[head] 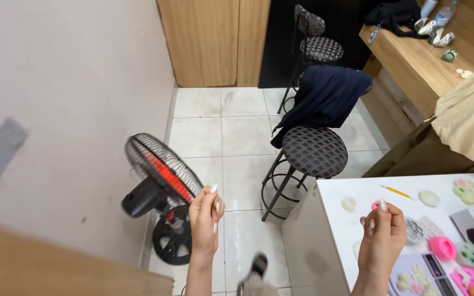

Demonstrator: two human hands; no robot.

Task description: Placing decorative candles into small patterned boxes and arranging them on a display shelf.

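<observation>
Small pink piece (376,206) pinched at fingertips of right hand (382,237), raised over white table edge.

bare forearms, hands (206,211), long pale nails

The floor fan (160,181) has a thin metal wire grille over orange-red plastic blades and a matt black plastic base. Right of the fan, the bar stool (314,152) has a quilted, diamond-patterned fabric seat on dark metal legs. Beyond the stool, glossy pale floor tiles (220,131) and smooth wood-grain cabinet doors (215,41)
</observation>
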